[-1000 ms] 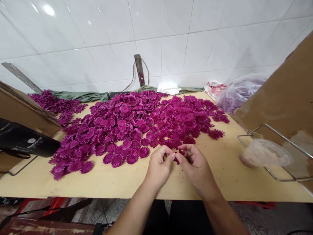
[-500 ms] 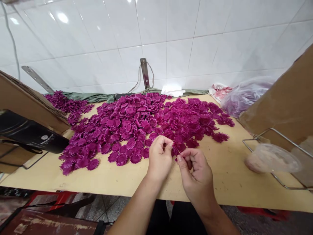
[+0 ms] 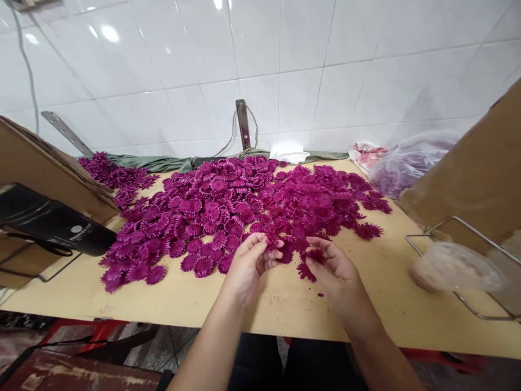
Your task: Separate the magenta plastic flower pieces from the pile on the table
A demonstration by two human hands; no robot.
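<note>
Between the thumb and fingers of my left hand (image 3: pixel 253 262) is a purple artificial flower piece (image 3: pixel 273 240), held just above the front of the heap. My right hand (image 3: pixel 331 266), a little to the right, pinches another flower piece (image 3: pixel 315 255) with the thumb on top. Below its fingertips a toothed flower piece (image 3: pixel 306 271) shows over the tabletop; whether it is held too, I cannot tell. Beyond both hands spreads a large heap of purple flower pieces (image 3: pixel 220 203). A tiny purple scrap (image 3: pixel 321 295) lies beside my right hand.
A black bottle (image 3: pixel 57 222) leans in from the left before a cardboard box (image 3: pixel 49 168). At right are a second cardboard box (image 3: pixel 468 174), a wire stand (image 3: pixel 451 220), a clear plastic container (image 3: pixel 458 266) and a plastic bag (image 3: pixel 411 163). White tissue (image 3: pixel 288 153) lies by the wall.
My hands have moved apart, the left one leftward and the right one slightly rightward. Each now shows a flower piece in its fingers. A small purple scrap now shows on the tabletop.
</note>
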